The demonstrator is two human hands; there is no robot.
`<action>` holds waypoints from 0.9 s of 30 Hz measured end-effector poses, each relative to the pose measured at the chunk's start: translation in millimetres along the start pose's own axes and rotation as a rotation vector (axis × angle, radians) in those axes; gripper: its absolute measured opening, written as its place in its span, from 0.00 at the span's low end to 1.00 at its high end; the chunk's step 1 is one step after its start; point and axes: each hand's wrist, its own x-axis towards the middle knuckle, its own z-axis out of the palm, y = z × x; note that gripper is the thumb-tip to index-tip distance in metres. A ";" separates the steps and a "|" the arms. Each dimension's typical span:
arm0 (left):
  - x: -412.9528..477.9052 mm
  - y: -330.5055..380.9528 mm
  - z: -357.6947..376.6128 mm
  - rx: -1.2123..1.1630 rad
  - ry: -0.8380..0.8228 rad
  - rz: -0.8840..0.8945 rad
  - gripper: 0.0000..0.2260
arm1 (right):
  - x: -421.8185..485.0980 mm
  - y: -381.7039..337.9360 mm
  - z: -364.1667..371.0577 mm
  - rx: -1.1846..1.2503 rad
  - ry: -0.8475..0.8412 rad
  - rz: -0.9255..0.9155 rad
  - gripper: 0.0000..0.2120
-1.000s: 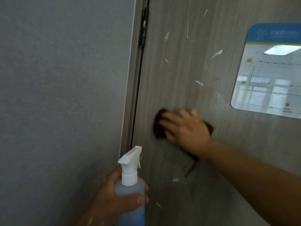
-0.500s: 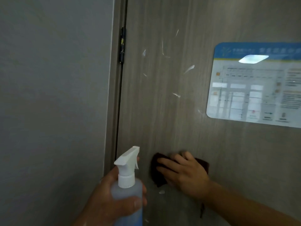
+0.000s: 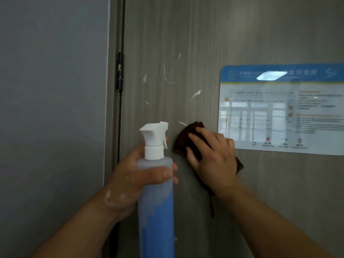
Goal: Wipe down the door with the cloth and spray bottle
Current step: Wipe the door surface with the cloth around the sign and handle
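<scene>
The grey wood-grain door [image 3: 195, 34] fills the middle and right of the head view, with several white smears [image 3: 194, 94] on it. My right hand [image 3: 214, 157] presses a dark brown cloth [image 3: 183, 137] flat against the door just below the smears. My left hand [image 3: 134, 175] grips a spray bottle [image 3: 155, 202] upright in front of the door. The bottle has a white trigger head and blue liquid, and its nozzle points toward the door.
A glossy blue-and-white notice [image 3: 283, 110] is fixed to the door right of the cloth. A dark hinge [image 3: 120, 71] sits on the door's left edge beside the frame [image 3: 113, 108]. A plain grey wall [image 3: 52, 108] runs along the left.
The view has tilted and moved up the door. My right hand with the cloth slid down the door, then back up toward the notice. The bottle is raised higher in view.
</scene>
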 end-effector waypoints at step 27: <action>-0.2 0.5 7.9 0.240 0.101 0.040 0.27 | -8.3 -15.5 7.8 -0.007 -0.046 -0.049 0.15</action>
